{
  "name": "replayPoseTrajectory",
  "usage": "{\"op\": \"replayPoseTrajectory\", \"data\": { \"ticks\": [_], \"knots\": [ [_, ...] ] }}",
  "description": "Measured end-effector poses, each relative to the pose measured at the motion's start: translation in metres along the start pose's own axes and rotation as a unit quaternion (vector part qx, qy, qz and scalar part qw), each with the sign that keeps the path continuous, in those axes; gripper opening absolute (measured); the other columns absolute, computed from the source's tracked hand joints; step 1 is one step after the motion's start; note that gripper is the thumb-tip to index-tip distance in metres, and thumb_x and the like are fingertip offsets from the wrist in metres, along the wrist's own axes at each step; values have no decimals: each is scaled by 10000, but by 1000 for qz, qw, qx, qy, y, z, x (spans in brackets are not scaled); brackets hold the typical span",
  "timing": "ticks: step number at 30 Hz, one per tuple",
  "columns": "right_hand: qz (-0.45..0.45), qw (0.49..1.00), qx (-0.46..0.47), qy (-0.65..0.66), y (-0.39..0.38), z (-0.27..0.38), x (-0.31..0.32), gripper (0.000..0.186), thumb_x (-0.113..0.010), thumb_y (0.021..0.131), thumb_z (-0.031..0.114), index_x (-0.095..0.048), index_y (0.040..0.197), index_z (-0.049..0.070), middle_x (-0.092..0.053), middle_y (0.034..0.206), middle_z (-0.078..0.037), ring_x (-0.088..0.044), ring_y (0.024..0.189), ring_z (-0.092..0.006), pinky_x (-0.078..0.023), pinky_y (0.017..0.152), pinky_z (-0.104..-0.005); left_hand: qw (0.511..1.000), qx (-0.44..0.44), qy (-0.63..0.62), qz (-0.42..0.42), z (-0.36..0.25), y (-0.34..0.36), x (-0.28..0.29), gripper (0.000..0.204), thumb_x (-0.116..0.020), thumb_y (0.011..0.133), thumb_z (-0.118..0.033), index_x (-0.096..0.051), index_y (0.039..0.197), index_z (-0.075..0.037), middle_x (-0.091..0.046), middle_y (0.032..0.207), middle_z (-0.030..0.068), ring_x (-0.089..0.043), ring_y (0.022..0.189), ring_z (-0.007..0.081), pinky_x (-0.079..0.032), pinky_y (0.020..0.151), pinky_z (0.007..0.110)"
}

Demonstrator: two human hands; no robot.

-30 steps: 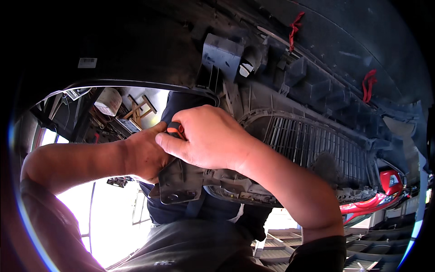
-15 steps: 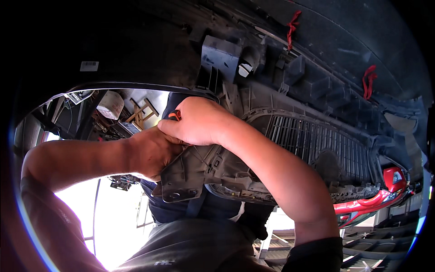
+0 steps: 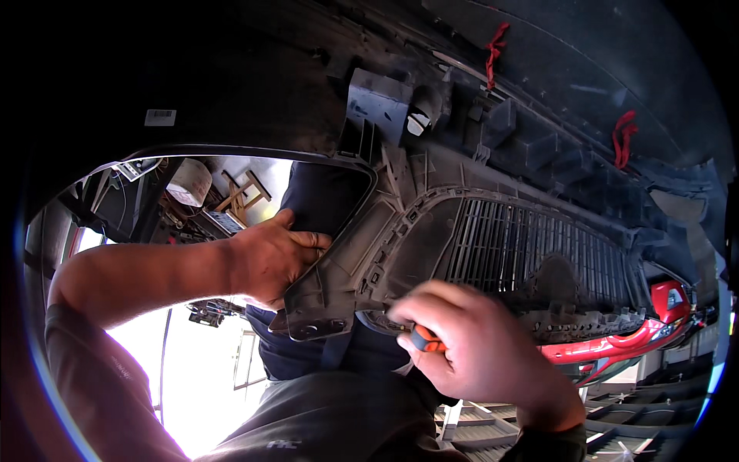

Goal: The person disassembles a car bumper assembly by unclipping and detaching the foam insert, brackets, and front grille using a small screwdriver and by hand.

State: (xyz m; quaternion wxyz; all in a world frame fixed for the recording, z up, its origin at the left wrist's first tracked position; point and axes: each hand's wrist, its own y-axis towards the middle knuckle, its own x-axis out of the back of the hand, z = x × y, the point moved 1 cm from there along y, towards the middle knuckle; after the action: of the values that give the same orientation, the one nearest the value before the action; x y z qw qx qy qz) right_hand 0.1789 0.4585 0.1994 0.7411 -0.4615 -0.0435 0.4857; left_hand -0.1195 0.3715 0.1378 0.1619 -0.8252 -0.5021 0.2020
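Observation:
A dark plastic car bumper cover stretches across the view, its inner side toward me, with a slatted grille set into it. My left hand grips the edge of the cover beside the large opening at left, fingers curled over the rim. My right hand is just below the grille's near left corner, closed around a tool with an orange and black handle. Only the handle's end shows; the rest is hidden by the hand, which is slightly blurred.
Red strips hang on the far part of the cover, with another red strip farther right. A white bucket and a wooden stand show through the opening. A red car is at the right.
My right hand has left the rim beside my left hand and moved right and nearer to me, carrying the orange-handled tool. My left hand stays on the cover's edge, now uncovered.

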Motion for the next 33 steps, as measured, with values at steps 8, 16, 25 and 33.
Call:
{"op": "replayPoseTrajectory", "data": {
  "ticks": [8,16,25,33],
  "knots": [
    [-156,974,66,-149,-4,14,-66,366,-901,818,205,-708,1104,85,-682,934,-47,-651,871,-260,-561,768,-371,987,-40,-9,-158,2,-9,-17,377,-676,913,-488,-815,1118,-204,-736,1378,-24,-499,1492,184,-434,948,487],
    [36,987,82,-132,51,11,-28,232,-878,770,146,-686,883,84,-684,777,-66,-661,770,-314,-536,760,-432,972,-57,-93,-207,7,-18,-7,370,-619,950,-442,-802,923,-122,-796,1179,58,-616,1356,235,-428,932,490],
    [-17,985,-20,-170,58,44,-24,254,-910,805,148,-691,867,35,-577,688,-66,-560,626,-207,-485,615,-341,937,-109,-108,-314,29,-12,-23,416,-549,970,-349,-800,814,-55,-776,1199,157,-627,1341,286,-399,1019,504],
    [-159,943,7,-291,29,57,-27,348,-923,813,183,-608,841,38,-562,803,-69,-520,707,-161,-446,643,-313,919,-147,-124,-344,41,-5,-27,475,-470,1028,-314,-785,795,-45,-796,1062,129,-610,1360,329,-412,1068,516]
  ]
}}
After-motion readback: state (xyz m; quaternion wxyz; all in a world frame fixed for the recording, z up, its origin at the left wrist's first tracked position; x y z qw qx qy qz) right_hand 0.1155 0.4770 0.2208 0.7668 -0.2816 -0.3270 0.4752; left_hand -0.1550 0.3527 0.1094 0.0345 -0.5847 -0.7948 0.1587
